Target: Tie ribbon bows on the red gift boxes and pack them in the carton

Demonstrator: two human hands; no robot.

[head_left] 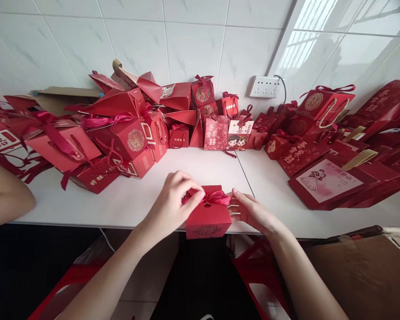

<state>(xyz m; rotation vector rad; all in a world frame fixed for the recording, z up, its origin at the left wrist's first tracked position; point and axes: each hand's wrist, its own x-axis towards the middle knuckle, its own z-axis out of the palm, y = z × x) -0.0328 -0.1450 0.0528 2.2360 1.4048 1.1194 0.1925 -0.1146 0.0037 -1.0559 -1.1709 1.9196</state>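
A small red gift box [208,218] stands at the front edge of the white table [130,200]. A red ribbon bow [214,198] lies across its top. My left hand [173,205] is closed, its fingers pinching the left loop of the ribbon. On the box's right side is my right hand [251,210], with fingers curled against the box and touching the ribbon's right end.
Heaps of red gift boxes and bags [120,129] line the wall, with more at the right [323,178]. A wall socket [264,86] sits behind them. Another person's arm [5,195] rests at the left edge. A cardboard box [366,275] stands at the lower right.
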